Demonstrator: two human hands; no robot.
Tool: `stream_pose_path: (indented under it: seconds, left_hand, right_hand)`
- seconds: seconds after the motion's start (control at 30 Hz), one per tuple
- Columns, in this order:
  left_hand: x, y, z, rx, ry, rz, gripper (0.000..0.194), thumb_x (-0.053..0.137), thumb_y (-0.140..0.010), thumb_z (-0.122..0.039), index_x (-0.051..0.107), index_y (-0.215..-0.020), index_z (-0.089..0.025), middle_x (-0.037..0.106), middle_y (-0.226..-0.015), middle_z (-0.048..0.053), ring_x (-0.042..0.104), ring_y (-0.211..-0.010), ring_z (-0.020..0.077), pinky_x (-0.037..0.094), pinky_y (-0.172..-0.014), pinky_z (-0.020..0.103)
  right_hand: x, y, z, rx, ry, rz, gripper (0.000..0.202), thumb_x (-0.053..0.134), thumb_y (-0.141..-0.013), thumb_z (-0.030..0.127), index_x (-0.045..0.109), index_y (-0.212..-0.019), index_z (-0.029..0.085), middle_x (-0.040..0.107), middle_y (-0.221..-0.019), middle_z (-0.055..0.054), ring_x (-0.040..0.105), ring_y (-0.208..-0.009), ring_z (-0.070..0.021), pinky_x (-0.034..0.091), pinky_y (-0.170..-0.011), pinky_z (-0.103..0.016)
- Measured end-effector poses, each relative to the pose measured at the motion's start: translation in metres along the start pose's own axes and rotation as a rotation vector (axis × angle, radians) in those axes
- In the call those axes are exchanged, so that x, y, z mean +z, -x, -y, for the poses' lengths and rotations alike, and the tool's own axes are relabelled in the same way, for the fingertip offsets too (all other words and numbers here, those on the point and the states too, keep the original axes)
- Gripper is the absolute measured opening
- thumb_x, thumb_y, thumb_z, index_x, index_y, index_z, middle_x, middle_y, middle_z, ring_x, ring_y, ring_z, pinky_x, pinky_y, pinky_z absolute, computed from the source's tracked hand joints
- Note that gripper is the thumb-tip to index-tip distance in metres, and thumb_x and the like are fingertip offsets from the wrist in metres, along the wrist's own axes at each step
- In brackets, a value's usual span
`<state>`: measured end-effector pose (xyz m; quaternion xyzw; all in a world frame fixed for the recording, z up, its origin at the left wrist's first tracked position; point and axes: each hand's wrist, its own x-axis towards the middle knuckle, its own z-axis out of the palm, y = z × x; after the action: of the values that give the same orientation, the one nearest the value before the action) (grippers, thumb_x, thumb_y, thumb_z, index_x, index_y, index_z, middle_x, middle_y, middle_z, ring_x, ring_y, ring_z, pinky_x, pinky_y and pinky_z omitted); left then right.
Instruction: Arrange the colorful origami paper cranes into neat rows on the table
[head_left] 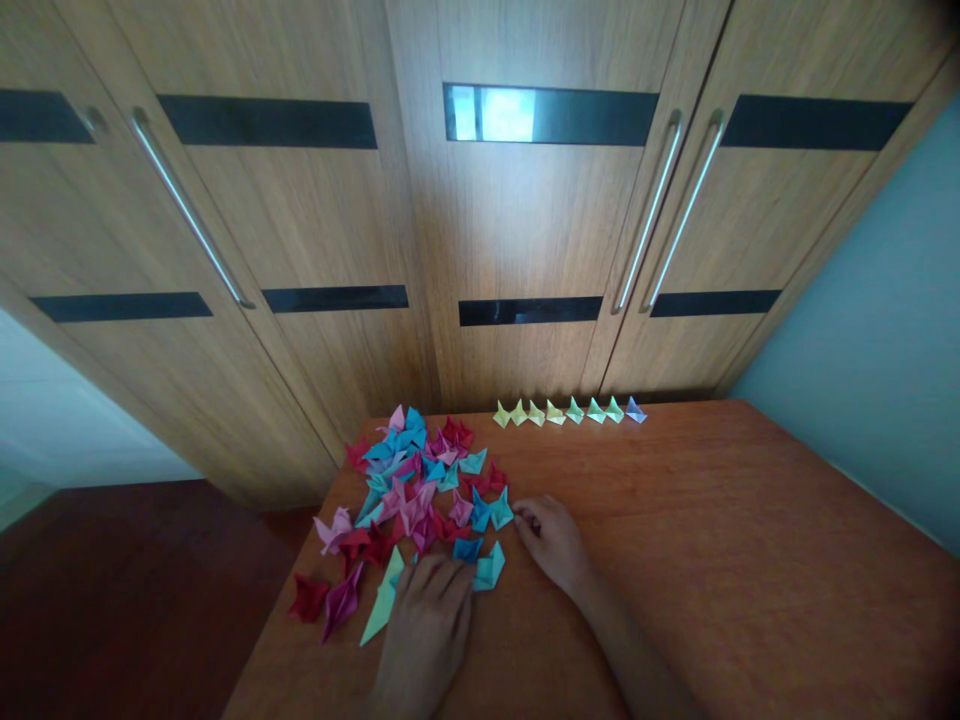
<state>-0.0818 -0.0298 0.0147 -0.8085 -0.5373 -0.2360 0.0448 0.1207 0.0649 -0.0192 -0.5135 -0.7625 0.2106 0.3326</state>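
A pile of folded paper pieces (416, 505) in red, pink, purple and blue lies on the left part of the wooden table. My left hand (431, 610) rests palm down on the near edge of the pile, between a pale green piece (382, 598) and a turquoise piece (490, 568); its fingertips are bent down and what is under them is hidden. My right hand (551, 540) is at the pile's right side, fingers curled, its fingertips at the edge of a light teal piece (500, 509). Whether it pinches that piece is too small to tell.
Along the table's (712, 520) far edge stands a row of several small folded pieces (555, 413), yellow to green, with a violet one (635, 410) at the right end. Behind it rise wooden cabinet doors (525, 220) with metal handles.
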Motion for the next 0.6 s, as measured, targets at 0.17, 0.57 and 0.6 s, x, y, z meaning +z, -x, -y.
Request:
stream_pose_path:
  seconds: [0.17, 0.57, 0.6]
  left_hand:
    - [-0.006, 0.0, -0.001, -0.001, 0.01, -0.057, 0.028, 0.048, -0.087, -0.014, 0.062, -0.111, -0.021, 0.068, -0.104, 0.006, 0.059, -0.095, 0.024, 0.045, -0.084, 0.041]
    - [-0.005, -0.011, -0.01, -0.007, 0.016, 0.108, 0.032, 0.053, -0.082, -0.007, 0.063, -0.106, -0.025, 0.064, -0.107, 0.004, 0.058, -0.096, 0.0242, 0.048, -0.083, 0.042]
    - [-0.004, -0.011, -0.009, -0.007, 0.019, 0.109, 0.032, 0.052, -0.082, -0.006, 0.063, -0.106, -0.025, 0.064, -0.106, 0.004, 0.058, -0.096, 0.024, 0.048, -0.083, 0.041]
  right_hand:
    - [-0.002, 0.0, 0.002, -0.007, 0.009, 0.02, 0.018, 0.051, -0.084, 0.019, 0.068, -0.088, 0.023, 0.065, -0.078, -0.001, 0.055, -0.076, -0.0171, 0.04, -0.072, -0.027]
    - [-0.002, 0.0, 0.002, 0.009, 0.004, 0.005, 0.018, 0.05, -0.085, 0.021, 0.068, -0.088, 0.022, 0.064, -0.078, -0.003, 0.055, -0.076, -0.0176, 0.04, -0.072, -0.027]
    - [-0.002, 0.0, 0.002, 0.008, 0.006, 0.006, 0.018, 0.05, -0.085, 0.021, 0.068, -0.088, 0.022, 0.064, -0.078, -0.003, 0.055, -0.076, -0.0176, 0.04, -0.072, -0.027]
